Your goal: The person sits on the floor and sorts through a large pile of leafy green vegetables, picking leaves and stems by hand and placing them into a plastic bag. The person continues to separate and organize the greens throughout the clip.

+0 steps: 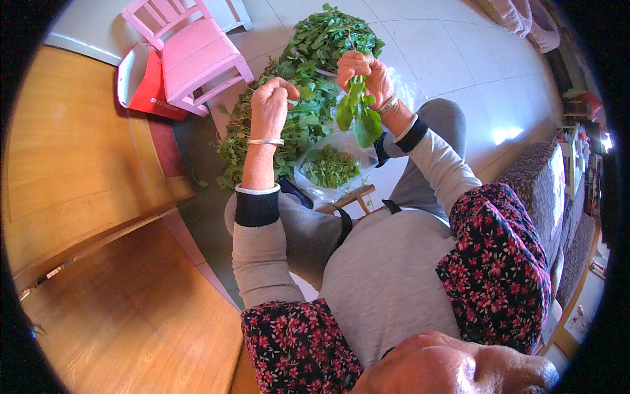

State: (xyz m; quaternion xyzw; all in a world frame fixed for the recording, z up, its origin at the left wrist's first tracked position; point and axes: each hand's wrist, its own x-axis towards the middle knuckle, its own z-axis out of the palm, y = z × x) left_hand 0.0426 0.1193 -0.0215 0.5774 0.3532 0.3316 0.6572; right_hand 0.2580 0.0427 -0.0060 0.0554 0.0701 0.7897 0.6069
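My right hand (371, 79) pinches a sprig of leafy greens (367, 128), whose broad leaves hang down below the fingers. Level with it on the left, my left hand (268, 111) is curled with its back towards me; whether anything sits between its fingertips is hidden. Beneath both hands spreads a large pile of leafy greens (307, 115) on the floor. Beyond the right hand, a second heap of greens (330, 37) rises from a round container whose pale rim shows. Closer to me, a clear plastic bag (315, 186) holds smaller greens (329, 167).
A pink wooden chair (197, 54) stands at the far left, with a red bag (155, 88) beside it. Wooden panels (78, 143) line the left side. On the right is a dark patterned sofa (529, 172). Part of a wooden stool (352, 197) shows between my legs.
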